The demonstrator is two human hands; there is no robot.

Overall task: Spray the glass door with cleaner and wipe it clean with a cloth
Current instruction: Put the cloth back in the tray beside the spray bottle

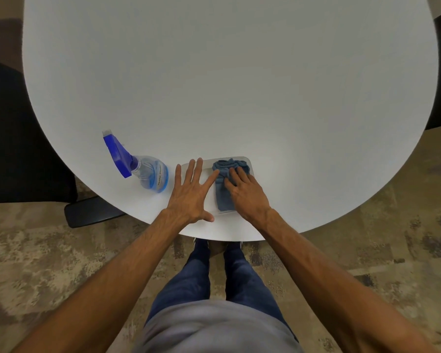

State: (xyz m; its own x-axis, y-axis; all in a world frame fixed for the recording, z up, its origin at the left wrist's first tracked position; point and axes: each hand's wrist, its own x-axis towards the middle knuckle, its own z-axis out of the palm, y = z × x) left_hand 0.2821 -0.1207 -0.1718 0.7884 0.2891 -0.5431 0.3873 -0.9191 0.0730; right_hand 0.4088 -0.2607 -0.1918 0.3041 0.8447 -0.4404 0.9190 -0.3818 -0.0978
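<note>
A clear spray bottle [152, 175] with a blue trigger head lies on its side near the table's front edge, left of my hands. A crumpled blue cloth [223, 186] rests on a flat clear pane [245, 159] lying on the table. My left hand [192, 193] lies flat with fingers spread, partly on the pane's left side, index fingertip touching the cloth. My right hand [245, 193] presses on top of the cloth with fingers slightly bent. No glass door is in view.
The large round white table [227, 85] fills most of the view. A black chair [23, 149] with an armrest [89, 211] stands at its left. Patterned carpet [49, 263] surrounds my legs below the table edge.
</note>
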